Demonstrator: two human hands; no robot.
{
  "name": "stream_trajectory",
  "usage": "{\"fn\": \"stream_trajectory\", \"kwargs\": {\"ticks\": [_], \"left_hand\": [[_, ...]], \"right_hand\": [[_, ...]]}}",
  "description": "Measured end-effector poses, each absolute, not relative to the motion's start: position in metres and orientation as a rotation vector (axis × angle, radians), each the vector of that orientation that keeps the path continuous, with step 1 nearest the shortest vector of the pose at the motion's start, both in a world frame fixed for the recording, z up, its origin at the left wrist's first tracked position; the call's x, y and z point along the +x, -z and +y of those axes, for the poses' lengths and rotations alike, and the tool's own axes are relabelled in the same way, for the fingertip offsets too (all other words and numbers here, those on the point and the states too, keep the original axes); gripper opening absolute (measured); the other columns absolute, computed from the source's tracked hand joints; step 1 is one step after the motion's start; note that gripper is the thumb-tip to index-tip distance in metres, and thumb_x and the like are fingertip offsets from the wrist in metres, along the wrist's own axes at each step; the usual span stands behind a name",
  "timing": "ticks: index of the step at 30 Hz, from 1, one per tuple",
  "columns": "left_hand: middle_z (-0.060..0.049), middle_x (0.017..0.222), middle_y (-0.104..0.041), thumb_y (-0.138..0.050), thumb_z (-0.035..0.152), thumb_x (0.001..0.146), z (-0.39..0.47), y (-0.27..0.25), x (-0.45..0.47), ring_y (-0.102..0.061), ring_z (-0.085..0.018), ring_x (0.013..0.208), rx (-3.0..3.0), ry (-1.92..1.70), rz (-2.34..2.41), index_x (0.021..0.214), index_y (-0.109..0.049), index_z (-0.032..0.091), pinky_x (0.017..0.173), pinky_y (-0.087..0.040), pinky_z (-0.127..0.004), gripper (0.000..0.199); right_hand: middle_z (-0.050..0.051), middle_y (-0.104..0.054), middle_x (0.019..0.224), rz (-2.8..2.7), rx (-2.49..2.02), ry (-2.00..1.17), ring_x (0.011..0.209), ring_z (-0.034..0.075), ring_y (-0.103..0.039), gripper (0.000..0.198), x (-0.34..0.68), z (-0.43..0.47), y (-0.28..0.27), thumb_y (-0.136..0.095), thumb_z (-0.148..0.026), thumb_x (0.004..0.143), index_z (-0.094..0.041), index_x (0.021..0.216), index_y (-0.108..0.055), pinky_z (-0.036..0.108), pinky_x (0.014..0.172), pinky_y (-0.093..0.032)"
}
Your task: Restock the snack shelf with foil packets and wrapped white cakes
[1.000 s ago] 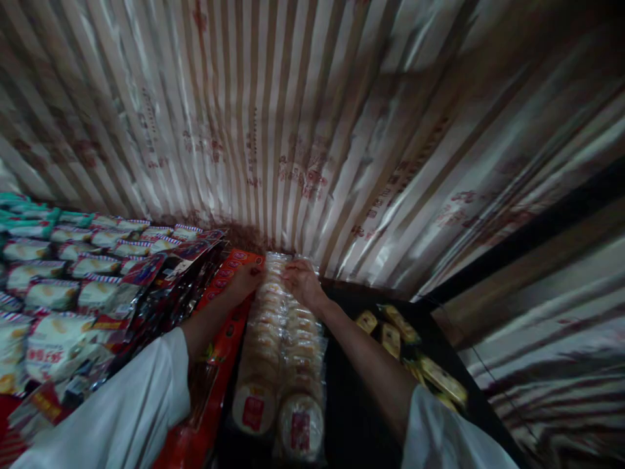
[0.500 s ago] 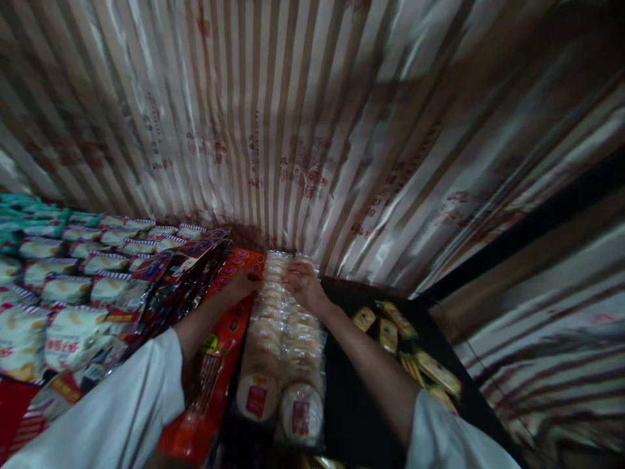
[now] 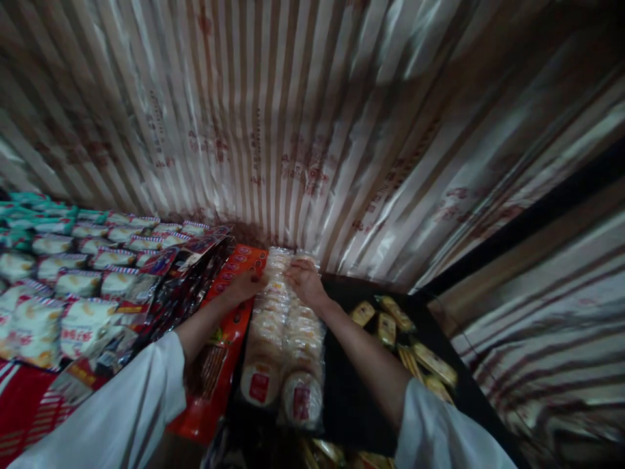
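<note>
Two rows of clear-wrapped round crackers stand overlapping side by side: the left row (image 3: 262,345) and the right row (image 3: 303,352). The front packet of each carries a red label. My right hand (image 3: 305,283) bends its fingers over a packet near the back of the right row. At the back of the left row, my left hand (image 3: 247,286) has its fingers curled together against the outer edge. What its fingertips hold, if anything, is hidden. Beneath my left wrist lies a long orange package (image 3: 239,260).
Dark glossy packets (image 3: 195,273) and several white snack bags (image 3: 83,326) fill the left, with green bags (image 3: 43,215) behind them. Small yellow packets (image 3: 434,365) lie scattered on the black surface (image 3: 359,391) at right. A striped foil sheet (image 3: 293,130) rises behind everything.
My view has shifted slightly, so the bags on the left sit a little further right. My left hand has moved slightly right, against the left row. The right hand stays at its row's back.
</note>
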State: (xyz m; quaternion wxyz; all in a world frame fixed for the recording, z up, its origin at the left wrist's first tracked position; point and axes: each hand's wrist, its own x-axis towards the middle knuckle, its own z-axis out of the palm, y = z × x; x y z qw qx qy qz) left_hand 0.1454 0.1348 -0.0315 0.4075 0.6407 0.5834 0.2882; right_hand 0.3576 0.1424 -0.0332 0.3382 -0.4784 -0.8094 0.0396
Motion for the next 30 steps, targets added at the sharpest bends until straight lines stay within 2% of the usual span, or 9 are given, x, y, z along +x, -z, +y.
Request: {"fn": "stream_trajectory", "kwargs": {"ticks": [5,10,14,19,24,30], "left_hand": [[-0.001,0.064,-0.063,-0.065,0.021,0.062,0.130,0.032,0.146,-0.055,-0.015,0.063,1.570,-0.828,1.344,0.065,-0.063,0.016,0.061,-0.040,-0.025,0.006],[0.001,0.062,-0.060,-0.059,0.018,0.066,0.132,0.034,0.157,-0.054,-0.013,0.062,1.480,-0.993,1.305,0.067,-0.059,0.016,0.061,-0.041,-0.024,0.002],[0.002,0.059,-0.058,-0.060,0.024,0.070,0.131,0.034,0.155,-0.052,-0.013,0.057,1.455,-0.982,1.398,0.069,-0.059,0.017,0.056,-0.038,-0.024,0.007],[0.001,0.053,-0.055,-0.067,0.037,0.066,0.123,0.036,0.144,-0.052,-0.015,0.055,1.517,-0.862,1.460,0.056,-0.057,0.018,0.054,-0.034,-0.026,0.024],[0.000,0.064,-0.063,-0.069,0.031,0.063,0.115,0.037,0.139,-0.056,-0.015,0.062,1.572,-0.835,1.295,0.068,-0.063,0.015,0.060,-0.040,-0.027,0.018],[0.000,0.065,-0.063,-0.067,0.024,0.063,0.109,0.035,0.140,-0.057,-0.015,0.066,1.558,-0.941,1.229,0.067,-0.062,0.015,0.066,-0.043,-0.028,0.011]], "right_hand": [[0.010,-0.063,0.107,-2.115,-1.187,-0.079,0.112,0.027,-0.049,0.006,0.357,0.128,0.029,-0.066,-0.021,0.076,-0.021,0.079,-0.071,0.047,0.097,-0.039],[0.009,-0.065,0.105,-2.260,-1.172,-0.175,0.112,0.027,-0.050,0.004,0.358,0.125,0.029,-0.071,-0.018,0.070,-0.021,0.073,-0.070,0.048,0.099,-0.037],[0.011,-0.064,0.106,-2.169,-1.203,-0.157,0.113,0.026,-0.050,0.006,0.355,0.128,0.032,-0.065,-0.013,0.072,-0.018,0.072,-0.069,0.048,0.099,-0.038],[0.009,-0.067,0.094,-2.132,-1.216,-0.152,0.106,0.025,-0.054,0.008,0.350,0.125,0.032,-0.065,-0.013,0.072,-0.019,0.075,-0.067,0.046,0.097,-0.040],[0.011,-0.062,0.109,-2.122,-1.163,-0.132,0.114,0.026,-0.048,0.005,0.353,0.110,0.027,-0.067,-0.018,0.074,-0.020,0.079,-0.069,0.047,0.099,-0.038],[0.009,-0.062,0.109,-2.289,-1.151,-0.183,0.116,0.026,-0.047,0.005,0.355,0.101,0.025,-0.069,-0.016,0.071,-0.021,0.072,-0.068,0.047,0.100,-0.037]]}}
